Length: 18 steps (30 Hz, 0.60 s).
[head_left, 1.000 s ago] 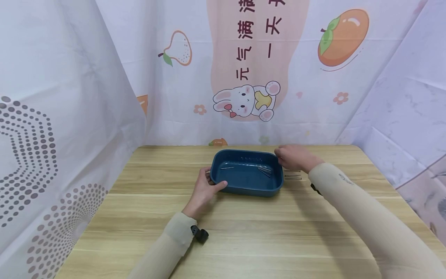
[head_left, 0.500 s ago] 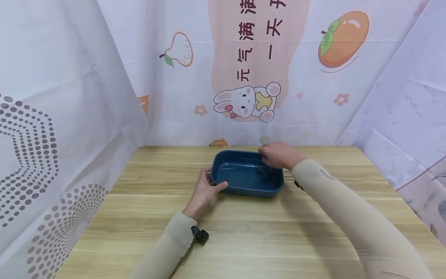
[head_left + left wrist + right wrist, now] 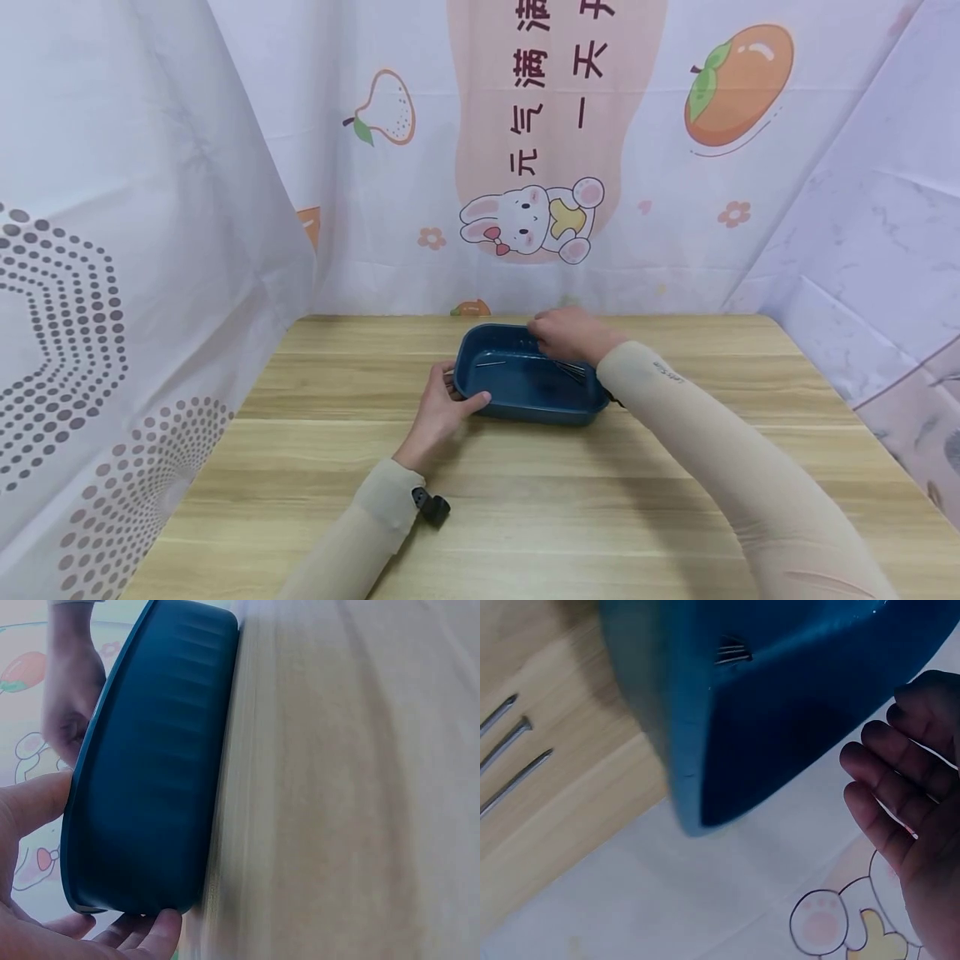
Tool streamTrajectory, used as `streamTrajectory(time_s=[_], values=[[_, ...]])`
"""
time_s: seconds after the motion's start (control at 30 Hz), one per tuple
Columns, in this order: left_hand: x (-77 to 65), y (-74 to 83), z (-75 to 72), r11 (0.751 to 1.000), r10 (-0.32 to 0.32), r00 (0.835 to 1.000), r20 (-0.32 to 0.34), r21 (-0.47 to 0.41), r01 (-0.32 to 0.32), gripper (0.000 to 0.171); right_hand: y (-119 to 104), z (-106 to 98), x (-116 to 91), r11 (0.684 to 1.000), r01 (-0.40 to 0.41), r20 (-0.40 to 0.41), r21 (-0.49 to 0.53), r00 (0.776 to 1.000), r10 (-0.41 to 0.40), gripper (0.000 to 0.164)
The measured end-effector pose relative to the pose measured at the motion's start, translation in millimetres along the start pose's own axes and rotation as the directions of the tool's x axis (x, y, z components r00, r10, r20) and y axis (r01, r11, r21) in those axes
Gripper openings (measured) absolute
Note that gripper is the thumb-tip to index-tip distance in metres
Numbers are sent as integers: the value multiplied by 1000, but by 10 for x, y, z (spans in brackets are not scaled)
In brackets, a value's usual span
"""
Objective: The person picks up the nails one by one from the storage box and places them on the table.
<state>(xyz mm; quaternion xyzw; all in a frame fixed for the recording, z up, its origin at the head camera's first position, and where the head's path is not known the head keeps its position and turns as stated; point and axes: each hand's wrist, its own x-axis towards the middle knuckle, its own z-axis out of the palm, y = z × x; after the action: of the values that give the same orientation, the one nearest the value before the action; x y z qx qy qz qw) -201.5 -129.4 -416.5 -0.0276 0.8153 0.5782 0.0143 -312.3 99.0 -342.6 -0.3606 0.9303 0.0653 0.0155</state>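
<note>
My left hand grips the left end of a dark blue rectangular tray, thumb over the front rim and fingers around the end. In the left wrist view the fingertips touch its outer wall. My right hand is over the tray's back right part, palm down. The right wrist view shows its fingers bent, thumb close to the index finger; I cannot tell if they pinch anything. Inside the tray, a single nail lies at the left and several nails lie bunched at the right, partly under the hand.
Loose nails lie on the wooden table just right of the tray, mostly hidden by my right forearm in the head view. A printed curtain hangs behind the table's back edge, with more cloth on both sides.
My right hand has moved left from the tray's right rim, beside the nails on the table, to over the tray's inside. My left hand and the tray have stayed in place.
</note>
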Motion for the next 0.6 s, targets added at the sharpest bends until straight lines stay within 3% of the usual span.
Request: streamTrajectory(time_s=[0.6], values=[[-2,-19,-9,999,40,999,-1,0,-40,76,-274,45,362,996,83,3,-22,997,-83,18]])
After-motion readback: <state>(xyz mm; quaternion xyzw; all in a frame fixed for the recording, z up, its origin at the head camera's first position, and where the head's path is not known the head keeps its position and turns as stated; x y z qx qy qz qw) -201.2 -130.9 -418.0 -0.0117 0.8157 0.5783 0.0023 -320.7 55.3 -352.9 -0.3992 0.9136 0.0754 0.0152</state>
